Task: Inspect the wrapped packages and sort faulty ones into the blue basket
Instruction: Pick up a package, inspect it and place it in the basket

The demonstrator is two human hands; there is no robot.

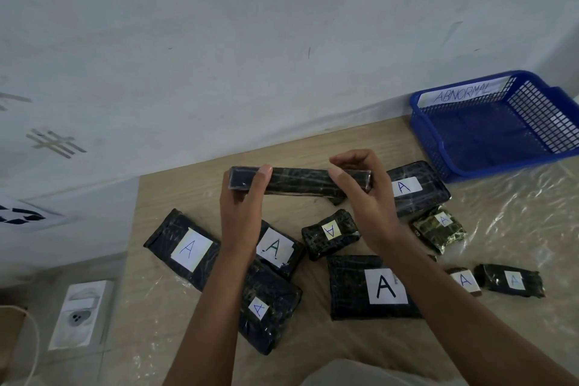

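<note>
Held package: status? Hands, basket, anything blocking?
Left hand and right hand grip long black package by its ends, lifted. Blue basket empty, far right. Path clear.

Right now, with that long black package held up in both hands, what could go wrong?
The held package is gripped only at its ends by the left hand and right hand, so it might slip onto the labelled packages below. Its label isn't visible, so a fault could be missed. The blue basket sits far right.
</note>
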